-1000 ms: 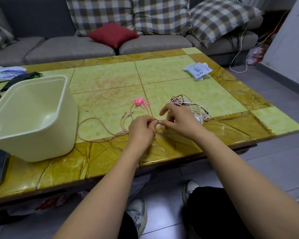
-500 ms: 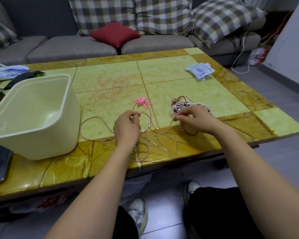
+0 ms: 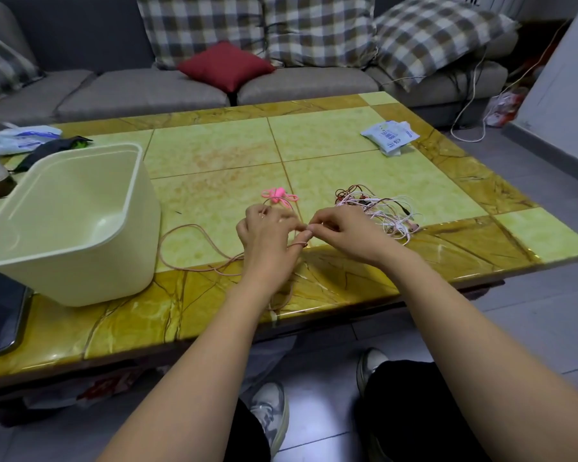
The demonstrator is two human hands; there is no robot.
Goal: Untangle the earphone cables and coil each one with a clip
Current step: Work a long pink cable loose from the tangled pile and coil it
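One cable (image 3: 194,225) pinched at fingertips between left hand (image 3: 267,235) and right hand (image 3: 344,235), brought back together from apart; loop round left finger. Coiling judged begun; tangle (image 3: 381,211) untouched, clip (image 3: 279,195) unused.

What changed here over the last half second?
The right hand left the tangled bundle of white and red earphone cables and moved back to the left hand; both pinch the thin pinkish-brown cable. The pink clip and cream plastic tub stayed put.

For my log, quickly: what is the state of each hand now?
Left hand: pinches the beige-pink cable.
Right hand: pinches the same cable.
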